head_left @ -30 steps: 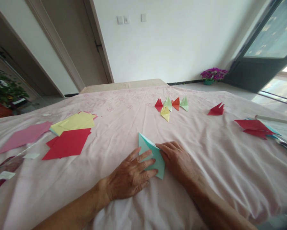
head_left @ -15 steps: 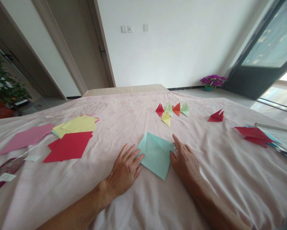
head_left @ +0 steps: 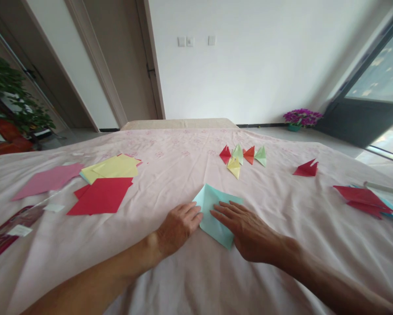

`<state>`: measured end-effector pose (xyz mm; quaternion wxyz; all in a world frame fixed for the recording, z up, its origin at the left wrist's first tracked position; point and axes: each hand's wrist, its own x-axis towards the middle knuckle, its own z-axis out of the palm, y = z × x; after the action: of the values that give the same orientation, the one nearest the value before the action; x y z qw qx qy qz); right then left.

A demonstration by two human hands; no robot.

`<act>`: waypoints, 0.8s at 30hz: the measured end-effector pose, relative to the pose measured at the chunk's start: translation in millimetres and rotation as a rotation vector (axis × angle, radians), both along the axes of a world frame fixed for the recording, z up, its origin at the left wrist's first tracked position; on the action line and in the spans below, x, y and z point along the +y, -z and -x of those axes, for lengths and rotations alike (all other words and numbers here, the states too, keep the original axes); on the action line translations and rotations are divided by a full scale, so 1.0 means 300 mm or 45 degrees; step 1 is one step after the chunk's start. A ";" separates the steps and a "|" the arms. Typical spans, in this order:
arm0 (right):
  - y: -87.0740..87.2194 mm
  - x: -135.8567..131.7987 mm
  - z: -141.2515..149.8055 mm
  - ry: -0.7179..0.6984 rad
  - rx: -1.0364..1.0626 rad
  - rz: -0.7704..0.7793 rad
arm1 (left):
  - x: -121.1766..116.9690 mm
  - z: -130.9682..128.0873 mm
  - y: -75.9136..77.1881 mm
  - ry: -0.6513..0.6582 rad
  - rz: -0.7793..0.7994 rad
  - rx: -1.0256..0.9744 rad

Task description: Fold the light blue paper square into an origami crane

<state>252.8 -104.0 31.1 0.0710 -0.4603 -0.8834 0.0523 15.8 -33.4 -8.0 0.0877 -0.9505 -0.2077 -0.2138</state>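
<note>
A pale teal paper square (head_left: pixel 212 208) lies flat on the pink cloth (head_left: pixel 183 271) in front of me. My left hand (head_left: pixel 180 225) rests at the paper's left corner, fingers loosely bent and touching its edge. My right hand (head_left: pixel 245 229) lies flat across the paper's right half with fingers stretched out toward the left. Neither hand grips anything.
Red sheets (head_left: pixel 101 197), yellow sheets (head_left: pixel 113 168) and a pink sheet (head_left: pixel 48 179) lie at the left. Several small folded paper shapes (head_left: pixel 242 155) sit further back, a red folded piece (head_left: pixel 306 169) to their right, and red and teal folded papers (head_left: pixel 363 199) at the far right.
One second ago the teal paper was folded under both hands; it was opened into a flat square, and my right hand has since moved onto it from its right edge.
</note>
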 end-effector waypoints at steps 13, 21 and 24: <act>0.061 0.161 -0.045 0.031 0.081 -0.160 | 0.157 0.016 0.011 -0.131 0.205 -0.195; 0.067 0.155 -0.069 0.107 0.240 -0.096 | 0.129 0.078 0.020 -0.126 0.306 -0.167; 0.078 0.168 -0.073 0.105 0.295 -0.095 | 0.134 0.078 0.021 -0.168 0.389 -0.208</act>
<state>274.7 -53.4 7.8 0.1918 -0.4842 -0.8509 0.0692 -7.5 6.9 -14.2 -0.0611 -0.9165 -0.3061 -0.2500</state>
